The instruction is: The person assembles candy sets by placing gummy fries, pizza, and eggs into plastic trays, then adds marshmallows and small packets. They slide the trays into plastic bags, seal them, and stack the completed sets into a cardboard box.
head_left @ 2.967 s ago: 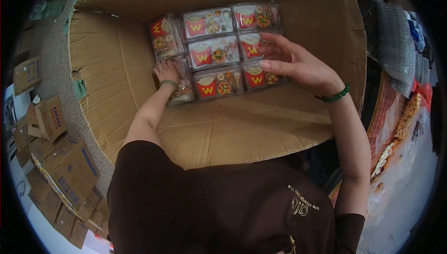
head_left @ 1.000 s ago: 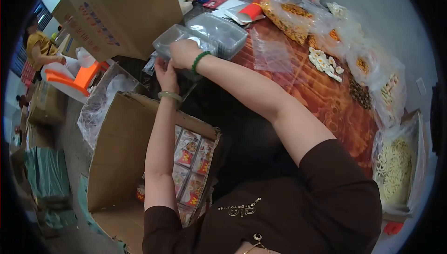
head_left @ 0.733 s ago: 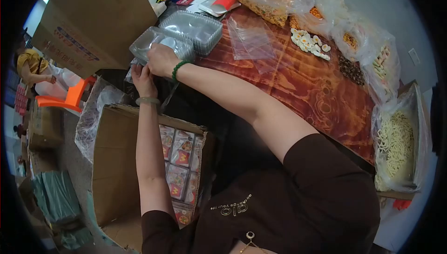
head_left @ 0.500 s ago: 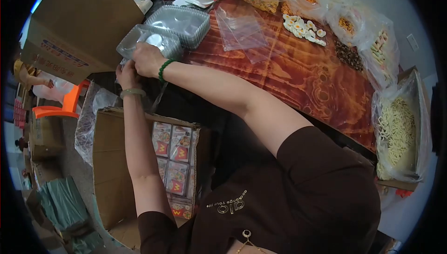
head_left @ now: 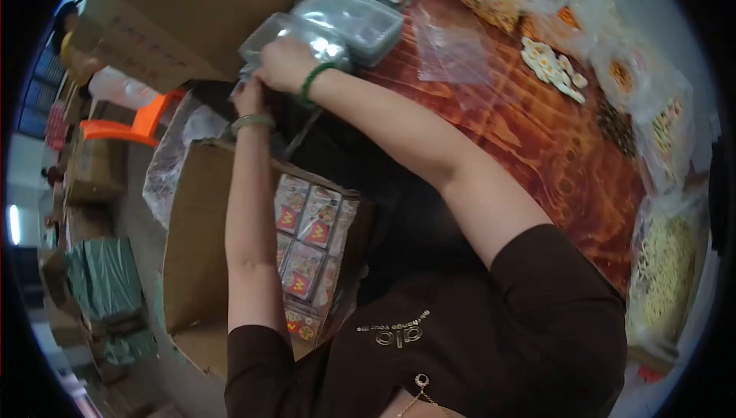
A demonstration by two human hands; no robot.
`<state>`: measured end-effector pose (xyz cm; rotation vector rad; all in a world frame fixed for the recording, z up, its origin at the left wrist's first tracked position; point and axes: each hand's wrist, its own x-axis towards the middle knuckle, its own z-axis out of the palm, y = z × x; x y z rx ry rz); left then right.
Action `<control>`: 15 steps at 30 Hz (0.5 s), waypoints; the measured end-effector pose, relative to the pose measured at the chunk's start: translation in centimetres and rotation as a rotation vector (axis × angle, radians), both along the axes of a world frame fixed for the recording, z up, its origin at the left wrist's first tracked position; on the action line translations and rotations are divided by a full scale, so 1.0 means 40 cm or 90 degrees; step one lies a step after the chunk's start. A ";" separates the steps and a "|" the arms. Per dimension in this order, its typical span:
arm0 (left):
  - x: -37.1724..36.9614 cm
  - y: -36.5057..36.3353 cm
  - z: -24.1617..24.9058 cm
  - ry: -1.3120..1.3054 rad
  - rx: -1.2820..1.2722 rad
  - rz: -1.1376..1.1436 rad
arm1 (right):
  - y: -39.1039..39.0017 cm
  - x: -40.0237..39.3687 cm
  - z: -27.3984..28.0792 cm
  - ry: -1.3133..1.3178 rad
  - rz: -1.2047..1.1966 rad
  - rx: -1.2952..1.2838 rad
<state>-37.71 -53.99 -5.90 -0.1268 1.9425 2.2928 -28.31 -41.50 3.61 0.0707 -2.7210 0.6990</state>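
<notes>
My right hand (head_left: 287, 65), with a dark green bead bracelet at the wrist, is closed at the near edge of a clear plastic tray (head_left: 263, 33). Just below it, my left hand (head_left: 251, 98), wearing a pale bangle, has its fingers drawn together near a greyish bit of material. What either hand holds is hidden and smeared by motion. Right beside them, a second stack of clear plastic trays (head_left: 360, 19) rests on the table.
The reddish wooden table (head_left: 491, 130) bears clear plastic bags (head_left: 448, 50), white-and-yellow pieces (head_left: 552, 69) and bagged foods. A noodle-like heap (head_left: 665, 268) lies at right. An open carton (head_left: 188, 241) of wrapped packs (head_left: 307, 264) stands below; a tall carton (head_left: 192, 15) and orange chair (head_left: 146, 123) are left.
The view has swung, so the table, trays and cartons appear farther right. Both hands stay close together at the tray's near edge, with little visible change in their grip.
</notes>
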 end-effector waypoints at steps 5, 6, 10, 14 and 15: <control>0.084 -0.004 0.106 -0.163 -0.083 -0.033 | 0.035 -0.038 -0.001 -0.148 0.009 0.075; 0.080 0.000 0.115 -0.186 -0.099 -0.014 | 0.033 -0.049 0.002 -0.162 0.007 0.081; 0.064 -0.004 0.118 -0.210 -0.119 -0.058 | 0.018 -0.031 0.014 -0.072 0.017 0.207; 0.013 -0.009 0.065 -0.200 -0.126 -0.064 | -0.023 -0.022 -0.015 0.059 0.020 0.318; 0.012 -0.008 0.073 -0.208 -0.117 -0.076 | -0.023 -0.026 -0.012 0.063 0.024 0.321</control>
